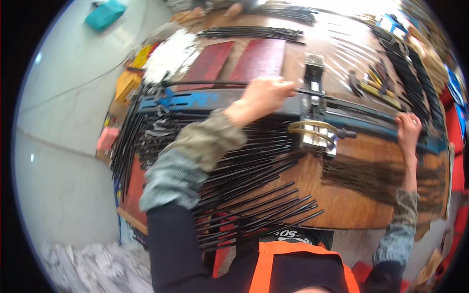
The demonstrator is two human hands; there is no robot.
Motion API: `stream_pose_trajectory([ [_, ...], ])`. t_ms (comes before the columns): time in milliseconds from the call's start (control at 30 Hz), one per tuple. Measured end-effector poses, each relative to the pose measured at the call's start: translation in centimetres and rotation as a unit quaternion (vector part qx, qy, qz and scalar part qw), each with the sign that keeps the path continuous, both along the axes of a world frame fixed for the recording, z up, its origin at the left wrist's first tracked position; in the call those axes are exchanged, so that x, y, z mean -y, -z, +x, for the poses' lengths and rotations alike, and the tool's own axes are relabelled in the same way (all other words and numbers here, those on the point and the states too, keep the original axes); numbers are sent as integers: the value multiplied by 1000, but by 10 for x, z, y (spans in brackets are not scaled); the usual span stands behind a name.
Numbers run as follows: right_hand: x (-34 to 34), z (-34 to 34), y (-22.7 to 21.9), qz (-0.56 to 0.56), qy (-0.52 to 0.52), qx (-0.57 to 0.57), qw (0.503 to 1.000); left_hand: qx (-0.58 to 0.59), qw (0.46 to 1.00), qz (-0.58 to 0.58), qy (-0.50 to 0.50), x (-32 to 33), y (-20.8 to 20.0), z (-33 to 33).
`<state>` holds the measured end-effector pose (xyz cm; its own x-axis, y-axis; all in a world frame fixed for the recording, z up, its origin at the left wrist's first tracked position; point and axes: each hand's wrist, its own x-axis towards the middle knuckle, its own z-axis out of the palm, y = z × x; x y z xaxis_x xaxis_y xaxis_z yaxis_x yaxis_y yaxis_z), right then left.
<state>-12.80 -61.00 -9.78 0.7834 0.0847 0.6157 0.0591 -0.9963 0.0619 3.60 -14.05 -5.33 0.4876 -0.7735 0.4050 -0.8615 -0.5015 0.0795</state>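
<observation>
A long blue metal rail [205, 99] lies across the table, with a clamp-like fixture [315, 105] mounted on it and yellow tubes [317, 131] looping at its front. My left hand [266, 100] is just left of the fixture, its fingers closed around a thin black rod [210, 84] lying along the rail's far side. Further right, my right hand [409, 128] is over the rail's right part, near the end of a dark bar [361, 110]. Its fingers are closed, but what they pinch is hidden. Many black rods [244, 171] lie fanned out below my left forearm.
Behind the rail lie dark red boards [259, 59] and a bundle of black rods [251, 33]. Hand tools [378, 85] lie at the right, beside black twisted bundles [403, 73]. Dark thin strands [386, 180] lie near the front edge. Another person's hands [233, 10] show at the far edge.
</observation>
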Motion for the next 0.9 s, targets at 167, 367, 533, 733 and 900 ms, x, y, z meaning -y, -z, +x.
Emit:
stream_pose_trajectory([
  [167, 21, 2, 27, 47, -20, 27, 998, -51, 998, -30, -11, 9, 25, 7],
  [367, 20, 0, 32, 75, -55, 42, 995, -112, 993, -10, -20, 15, 25, 2],
  [533, 24, -19, 25, 13, -17, 55, 998, -76, 995, -56, 21, 18, 32, 9],
  [733, -107, -43, 8, 28, -90, -8, 996, -45, 996, 1, -75, 26, 35, 6],
  [900, -134, -66, 19, 101, -82, -38, 991, -61, 994, 28, -86, 33, 30, 4],
])
